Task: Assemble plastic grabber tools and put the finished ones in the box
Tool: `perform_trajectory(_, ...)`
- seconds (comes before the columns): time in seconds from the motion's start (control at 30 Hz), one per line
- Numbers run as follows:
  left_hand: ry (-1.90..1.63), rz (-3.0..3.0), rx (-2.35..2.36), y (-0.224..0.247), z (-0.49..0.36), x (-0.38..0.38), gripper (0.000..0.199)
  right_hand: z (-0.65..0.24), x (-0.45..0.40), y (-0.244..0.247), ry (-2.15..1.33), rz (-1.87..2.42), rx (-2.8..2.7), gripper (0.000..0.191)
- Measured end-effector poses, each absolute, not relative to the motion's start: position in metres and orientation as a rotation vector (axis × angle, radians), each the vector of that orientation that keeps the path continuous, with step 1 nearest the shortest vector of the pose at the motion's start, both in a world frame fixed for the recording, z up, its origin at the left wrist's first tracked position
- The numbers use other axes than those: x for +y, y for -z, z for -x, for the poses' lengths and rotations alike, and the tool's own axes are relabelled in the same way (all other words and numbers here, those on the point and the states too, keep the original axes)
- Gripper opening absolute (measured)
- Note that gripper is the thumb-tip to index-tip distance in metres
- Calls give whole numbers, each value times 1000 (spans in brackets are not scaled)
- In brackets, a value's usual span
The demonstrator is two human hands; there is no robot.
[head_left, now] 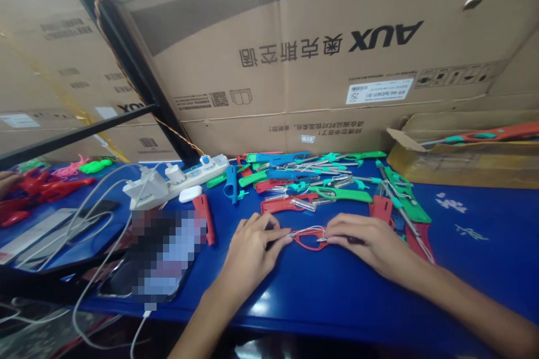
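Between my hands, low over the blue table, is a red lighter housing (309, 240) with a looped trigger guard and thin white wires (310, 228) running along it. My left hand (255, 249) pinches the housing's left end between thumb and fingertips. Closed around its right end are the fingers of my right hand (366, 238), which cover that part. A small dark piece shows under the right fingers; its kind cannot be made out. Just beyond my hands lies a pile of lighter parts (290, 174): red, green and blue housings, metal tubes and clear small cylinders.
A power strip (197, 173) with chargers and white cables stands left of the pile. A phone (168, 258) lies at the left front, near a red housing (204, 219). An open cardboard box (463, 162) sits at the right rear. Large cartons (295, 84) wall the back.
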State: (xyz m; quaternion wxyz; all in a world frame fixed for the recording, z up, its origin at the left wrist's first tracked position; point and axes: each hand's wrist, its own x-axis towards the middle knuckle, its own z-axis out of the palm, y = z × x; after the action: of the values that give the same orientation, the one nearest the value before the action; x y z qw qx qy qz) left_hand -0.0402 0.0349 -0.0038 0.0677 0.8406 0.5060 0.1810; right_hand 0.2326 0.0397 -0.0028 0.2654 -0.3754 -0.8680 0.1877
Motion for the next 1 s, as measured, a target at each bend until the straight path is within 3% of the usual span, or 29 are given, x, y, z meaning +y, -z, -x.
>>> perform_trajectory(0.6,-643,-2470,1482,5,48,37,19,-245,36,1,-171,898,-2626,31)
perform_trajectory(1.0,-732,-2451,1608,14,39,18,21,-249,42,-9,-381,913,-2547,30)
